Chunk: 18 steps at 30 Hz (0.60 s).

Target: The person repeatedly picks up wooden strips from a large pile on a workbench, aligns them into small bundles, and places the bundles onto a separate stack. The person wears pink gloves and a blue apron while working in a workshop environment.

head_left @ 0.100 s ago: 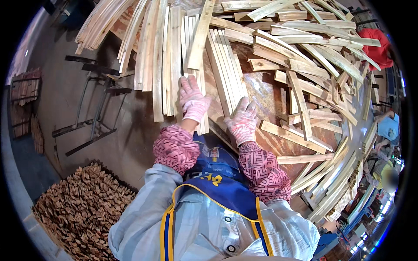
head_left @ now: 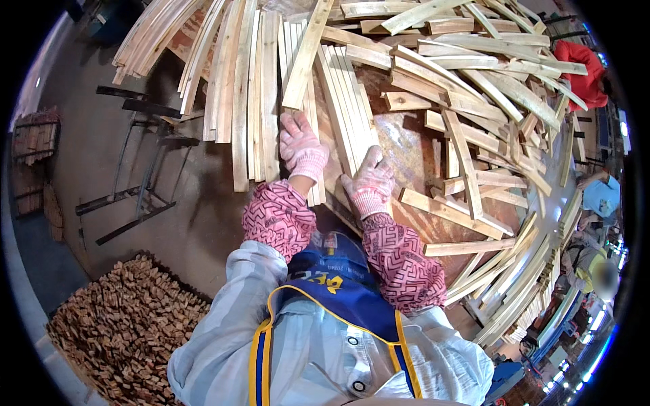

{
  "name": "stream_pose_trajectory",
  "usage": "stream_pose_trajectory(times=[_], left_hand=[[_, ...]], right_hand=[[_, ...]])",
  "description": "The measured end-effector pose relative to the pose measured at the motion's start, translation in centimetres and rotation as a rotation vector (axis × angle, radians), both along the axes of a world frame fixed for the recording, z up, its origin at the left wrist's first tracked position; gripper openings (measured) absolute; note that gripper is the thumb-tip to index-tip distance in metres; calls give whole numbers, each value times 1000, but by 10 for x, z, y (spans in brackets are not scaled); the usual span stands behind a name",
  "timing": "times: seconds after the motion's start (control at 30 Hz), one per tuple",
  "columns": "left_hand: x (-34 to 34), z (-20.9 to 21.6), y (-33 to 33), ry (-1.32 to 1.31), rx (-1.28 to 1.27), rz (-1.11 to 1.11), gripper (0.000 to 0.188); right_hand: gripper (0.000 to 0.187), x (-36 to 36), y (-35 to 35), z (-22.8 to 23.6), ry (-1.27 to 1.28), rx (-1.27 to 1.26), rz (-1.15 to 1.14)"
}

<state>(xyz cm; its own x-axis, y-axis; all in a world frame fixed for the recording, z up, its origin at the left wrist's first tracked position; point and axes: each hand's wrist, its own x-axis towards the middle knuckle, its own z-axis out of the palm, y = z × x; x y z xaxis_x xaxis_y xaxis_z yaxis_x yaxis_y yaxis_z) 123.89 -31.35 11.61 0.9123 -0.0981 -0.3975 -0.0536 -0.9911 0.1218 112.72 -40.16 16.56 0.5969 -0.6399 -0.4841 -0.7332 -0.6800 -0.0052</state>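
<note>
Pale wooden strips (head_left: 345,101) lie side by side on the table (head_left: 408,139), left of jumbled slats (head_left: 497,145). The gloved right hand (head_left: 371,179), thumb spread from fingers, is at their near ends; the left hand (head_left: 302,145) curls over neighbouring strips (head_left: 290,44) (whether either grips, I cannot tell).

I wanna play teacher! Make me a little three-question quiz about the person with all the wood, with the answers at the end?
1. True or false: the left hand is bare.
2. Short answer: which hand is nearer the messy, crisscrossed boards?
3. Pick one: the apron is mostly A) green, B) blue, C) red.

Key:
1. False; it wears a glove.
2. The right hand.
3. B.
</note>
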Motion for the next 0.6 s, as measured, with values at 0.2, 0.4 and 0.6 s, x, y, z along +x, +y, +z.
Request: stream_pose_trajectory(times=[0.2, 0.4, 0.6], left_hand=[[17, 19, 20, 33, -388, 149, 101], [-89, 5, 92, 780, -1778, 607, 94], [-120, -13, 86, 1738, -2295, 695, 85]], right_hand=[[104, 41, -52, 36, -119, 166, 8], [96, -92, -64, -10, -486, 1732, -584], [69, -102, -11, -22, -755, 2288, -1036]])
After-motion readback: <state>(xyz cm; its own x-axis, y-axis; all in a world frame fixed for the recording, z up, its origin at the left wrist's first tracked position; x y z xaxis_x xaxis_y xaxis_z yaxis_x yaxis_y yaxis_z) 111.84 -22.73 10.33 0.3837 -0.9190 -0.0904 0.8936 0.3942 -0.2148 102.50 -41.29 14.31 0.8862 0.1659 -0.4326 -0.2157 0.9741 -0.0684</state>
